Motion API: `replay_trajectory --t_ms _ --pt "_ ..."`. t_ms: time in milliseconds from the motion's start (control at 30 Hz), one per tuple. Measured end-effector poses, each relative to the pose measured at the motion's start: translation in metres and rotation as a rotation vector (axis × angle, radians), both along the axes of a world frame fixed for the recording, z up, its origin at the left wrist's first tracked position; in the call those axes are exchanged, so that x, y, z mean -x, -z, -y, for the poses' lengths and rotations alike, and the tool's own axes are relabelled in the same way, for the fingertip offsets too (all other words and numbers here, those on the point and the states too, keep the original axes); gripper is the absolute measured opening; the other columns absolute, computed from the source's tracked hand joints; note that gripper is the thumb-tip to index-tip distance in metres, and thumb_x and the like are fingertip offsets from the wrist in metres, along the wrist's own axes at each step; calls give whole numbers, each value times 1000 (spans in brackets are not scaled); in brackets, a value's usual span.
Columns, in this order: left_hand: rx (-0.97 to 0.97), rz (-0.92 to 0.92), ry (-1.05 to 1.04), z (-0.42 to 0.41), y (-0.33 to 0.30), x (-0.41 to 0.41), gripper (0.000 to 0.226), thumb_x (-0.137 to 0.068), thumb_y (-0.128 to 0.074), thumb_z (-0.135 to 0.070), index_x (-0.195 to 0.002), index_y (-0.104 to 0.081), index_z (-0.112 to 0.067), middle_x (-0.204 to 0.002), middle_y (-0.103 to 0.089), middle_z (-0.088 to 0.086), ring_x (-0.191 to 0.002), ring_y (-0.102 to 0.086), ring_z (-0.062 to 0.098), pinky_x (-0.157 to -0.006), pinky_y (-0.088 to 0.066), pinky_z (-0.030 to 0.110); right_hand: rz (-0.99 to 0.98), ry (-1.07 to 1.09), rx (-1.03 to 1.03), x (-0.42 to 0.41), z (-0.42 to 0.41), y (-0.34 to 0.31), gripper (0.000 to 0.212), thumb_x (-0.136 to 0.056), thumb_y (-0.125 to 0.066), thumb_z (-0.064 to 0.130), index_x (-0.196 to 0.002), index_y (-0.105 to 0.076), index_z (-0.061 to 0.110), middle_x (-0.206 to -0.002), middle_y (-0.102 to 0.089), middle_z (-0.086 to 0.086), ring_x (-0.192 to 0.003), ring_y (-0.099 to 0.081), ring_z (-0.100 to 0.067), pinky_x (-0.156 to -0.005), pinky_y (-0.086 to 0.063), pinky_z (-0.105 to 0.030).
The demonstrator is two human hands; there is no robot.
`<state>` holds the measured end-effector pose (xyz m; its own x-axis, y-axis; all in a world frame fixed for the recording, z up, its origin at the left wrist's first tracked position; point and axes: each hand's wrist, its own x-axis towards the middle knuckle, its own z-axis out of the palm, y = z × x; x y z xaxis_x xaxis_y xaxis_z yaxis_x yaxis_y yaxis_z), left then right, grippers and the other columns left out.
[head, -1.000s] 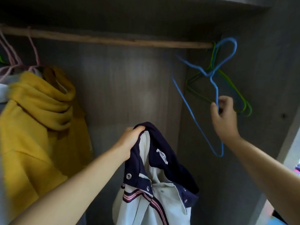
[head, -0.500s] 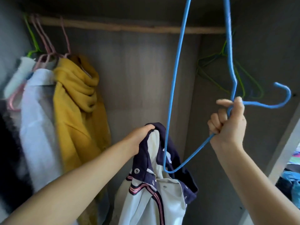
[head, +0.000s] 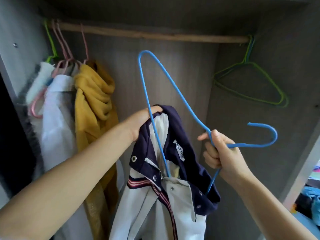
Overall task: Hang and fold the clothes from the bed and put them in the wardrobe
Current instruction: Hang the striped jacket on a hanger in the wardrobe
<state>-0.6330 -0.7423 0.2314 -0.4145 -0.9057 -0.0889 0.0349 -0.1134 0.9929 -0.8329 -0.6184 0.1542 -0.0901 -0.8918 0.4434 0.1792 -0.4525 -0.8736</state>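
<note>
Threading a hanger into a jacket at the open wardrobe. The left hand (head: 143, 121) pinches the navy collar of the jacket (head: 166, 193) and holds it up, so the white body hangs below both hands. The right hand (head: 219, 153), curled tight round the neck of the blue hanger (head: 156, 130), holds it tipped on its side: the hook points right, beyond this hand, one shoulder loop stands above the left hand, and the other end sits down inside the neck opening between the hands. To do the step well, the left hand should keep the collar spread wide while the right eases the lower shoulder into one sleeve top, then swings the hanger level to seat the other. The likely fault is wire snagging on the lining or open zip. The rod (head: 155, 34) above offers free space between the yellow hoodie (head: 93, 94), left of the left hand, and the green hangers (head: 249, 80), above the right.
</note>
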Motion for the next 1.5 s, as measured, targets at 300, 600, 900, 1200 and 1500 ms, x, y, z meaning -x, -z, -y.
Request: replay_trajectory --t_ms 300,600,900,1200,1500 --pt "-17 -28 -55 29 -24 -19 22 -90 -53 -22 -72 -60 -12 -57 -65 4 -49 -64 16 -49 -52 22 -662 172 -201 21 -30 -6 45 -95 -36 53 -77 -65 24 -50 -28 4 -45 -22 -12 -42 -19 -27" --pt "-181 -22 78 41 24 -14 21 -89 -58 -28 -80 -68 -11 -67 -68 7 -56 -66 19 -51 -55 25 -894 205 -562 43 -51 -17 49 -96 -36 51 -58 -56 26 -43 -26 8 -38 -22 -11 -37 -20 -19" --pt "239 197 -141 61 51 10 23 -85 -64 -6 -66 -71 -18 -65 -67 1 -60 -61 14 -56 -48 19 -1018 150 -771 57 -42 -21 48 -97 -39 46 -56 -54 25 -45 -34 3 -37 -31 -15 -38 -32 -19" --pt "690 727 -289 53 93 42 11 -86 -58 -18 -89 -66 -25 -86 -67 -4 -78 -62 24 -67 -44 29 -1391 109 -859 32 -25 5 43 -101 -34 44 -70 -53 20 -46 -48 8 -39 -44 -8 -38 -35 -14" --pt "726 908 1 36 122 56 25 -92 -55 -37 -106 -65 -19 -113 -64 4 -107 -60 25 -88 -48 34 -351 0 -1082 -6 45 2 34 -102 -35 13 -68 -42 13 -37 -27 9 -25 -22 0 -28 -20 -10"
